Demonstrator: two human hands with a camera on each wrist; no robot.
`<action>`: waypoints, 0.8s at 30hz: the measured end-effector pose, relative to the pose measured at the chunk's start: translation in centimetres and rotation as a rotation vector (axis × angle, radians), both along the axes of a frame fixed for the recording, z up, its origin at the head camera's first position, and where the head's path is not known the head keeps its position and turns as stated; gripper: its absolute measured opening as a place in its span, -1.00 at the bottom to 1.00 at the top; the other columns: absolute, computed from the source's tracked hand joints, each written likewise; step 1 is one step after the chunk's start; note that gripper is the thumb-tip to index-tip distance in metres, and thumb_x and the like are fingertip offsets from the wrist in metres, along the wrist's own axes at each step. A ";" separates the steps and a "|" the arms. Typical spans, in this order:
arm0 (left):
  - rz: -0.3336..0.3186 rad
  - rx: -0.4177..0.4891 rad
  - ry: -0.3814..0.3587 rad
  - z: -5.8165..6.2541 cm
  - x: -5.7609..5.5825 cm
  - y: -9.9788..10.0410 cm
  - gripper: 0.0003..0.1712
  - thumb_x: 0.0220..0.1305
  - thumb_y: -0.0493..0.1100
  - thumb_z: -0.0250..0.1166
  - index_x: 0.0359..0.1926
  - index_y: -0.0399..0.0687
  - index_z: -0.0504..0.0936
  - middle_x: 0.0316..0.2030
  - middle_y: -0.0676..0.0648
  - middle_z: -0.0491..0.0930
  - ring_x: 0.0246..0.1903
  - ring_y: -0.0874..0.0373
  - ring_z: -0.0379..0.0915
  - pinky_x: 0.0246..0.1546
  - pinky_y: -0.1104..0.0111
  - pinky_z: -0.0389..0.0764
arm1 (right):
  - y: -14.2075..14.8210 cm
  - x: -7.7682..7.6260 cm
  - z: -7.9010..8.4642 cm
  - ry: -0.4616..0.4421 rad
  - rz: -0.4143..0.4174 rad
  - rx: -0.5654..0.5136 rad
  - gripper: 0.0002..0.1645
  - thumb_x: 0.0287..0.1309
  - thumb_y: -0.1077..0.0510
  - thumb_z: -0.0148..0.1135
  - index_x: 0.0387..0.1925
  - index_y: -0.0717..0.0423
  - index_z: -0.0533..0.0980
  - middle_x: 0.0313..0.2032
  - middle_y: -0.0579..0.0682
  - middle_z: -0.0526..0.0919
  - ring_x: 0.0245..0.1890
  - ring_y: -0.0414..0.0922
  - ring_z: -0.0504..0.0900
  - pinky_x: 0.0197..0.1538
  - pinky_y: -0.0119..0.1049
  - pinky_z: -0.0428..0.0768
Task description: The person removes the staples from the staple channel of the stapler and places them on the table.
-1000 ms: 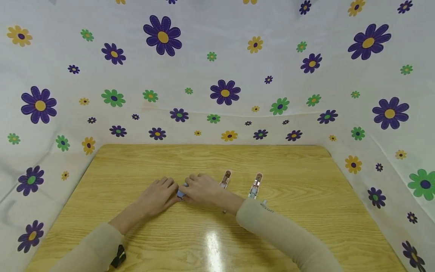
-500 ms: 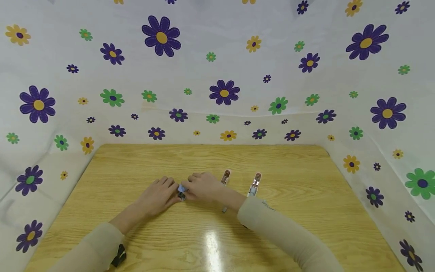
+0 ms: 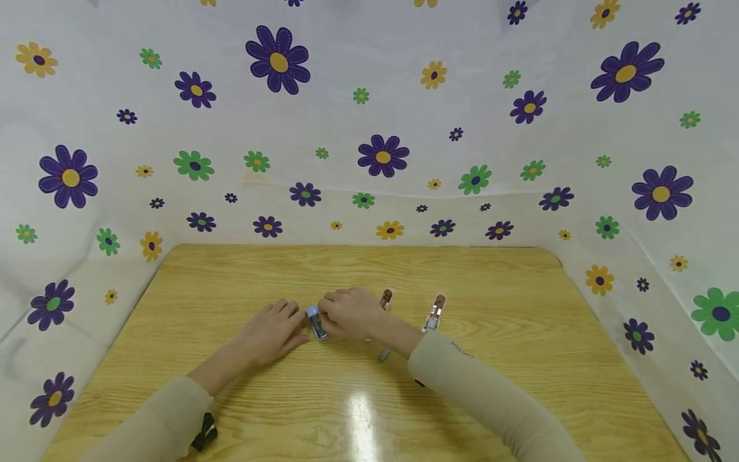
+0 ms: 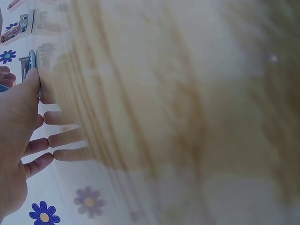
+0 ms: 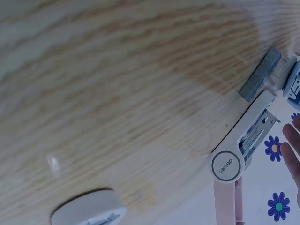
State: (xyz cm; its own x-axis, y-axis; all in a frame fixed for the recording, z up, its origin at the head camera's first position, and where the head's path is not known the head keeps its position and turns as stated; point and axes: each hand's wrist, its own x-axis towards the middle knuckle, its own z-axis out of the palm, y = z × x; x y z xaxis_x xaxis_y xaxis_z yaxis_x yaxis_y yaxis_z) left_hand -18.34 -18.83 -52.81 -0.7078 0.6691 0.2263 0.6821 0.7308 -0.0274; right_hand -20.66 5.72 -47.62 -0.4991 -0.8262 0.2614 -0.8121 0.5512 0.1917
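A small blue stapler (image 3: pixel 318 324) stands on the table between the two hands, its metal inside exposed. My right hand (image 3: pixel 349 311) holds it from the right with curled fingers; the exact grip is partly hidden. My left hand (image 3: pixel 271 333) rests at its left with relaxed fingers, a narrow gap showing between thumb and stapler in the head view. From the left wrist, the thumb of the left hand (image 4: pixel 18 126) overlaps the stapler (image 4: pixel 32 61), so contact there is unclear. Several fingers of the right hand (image 5: pixel 293 150) show at the right wrist view's edge.
Right of the hands lie two opened pink-and-white staplers, one (image 5: pixel 243 136) partly under the right forearm, the other (image 3: pixel 434 313) farther right. A grey staple strip (image 3: pixel 383 355) lies close by. Flowered white cloth (image 3: pixel 381 96) walls the wooden table (image 3: pixel 277 404).
The blue stapler has shifted right, out from the left fingers and thumb, and more of its metal inside shows. My right hand has moved slightly right with it; the left stays in place.
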 end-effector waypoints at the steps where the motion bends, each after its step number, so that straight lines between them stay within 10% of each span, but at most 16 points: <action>1: 0.002 -0.006 -0.002 0.0 0.0 0.0 -0.65 0.49 0.19 0.29 -0.05 0.04 0.53 -0.19 0.01 0.49 -0.18 0.08 0.42 -0.22 0.22 0.49 | 0.0 0.0 -0.1 0.008 0.004 -0.001 -0.79 0.46 -0.05 0.21 -0.28 -0.10 0.64 -0.39 -0.23 0.71 -0.56 -0.37 0.47 -0.51 -0.59 0.31; 24: 0.007 -0.006 -0.018 0.5 -0.2 0.3 -0.58 0.48 0.26 0.26 -0.08 0.01 0.58 -0.22 0.03 0.48 -0.24 0.14 0.34 -0.22 0.27 0.48 | -0.5 -0.4 -0.2 0.025 0.006 -0.030 -0.70 0.46 -0.14 0.28 0.07 -0.13 0.65 -0.17 -0.24 0.77 -0.37 -0.35 0.71 -0.38 -0.53 0.56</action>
State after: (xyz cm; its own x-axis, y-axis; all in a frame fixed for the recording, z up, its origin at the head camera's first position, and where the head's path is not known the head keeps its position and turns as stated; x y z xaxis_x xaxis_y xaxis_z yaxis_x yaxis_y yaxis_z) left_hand -18.53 -18.48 -52.35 -0.7166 0.6652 0.2095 0.6772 0.7356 -0.0192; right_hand -21.03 5.20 -47.87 -0.4871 -0.8207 0.2986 -0.8106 0.5521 0.1951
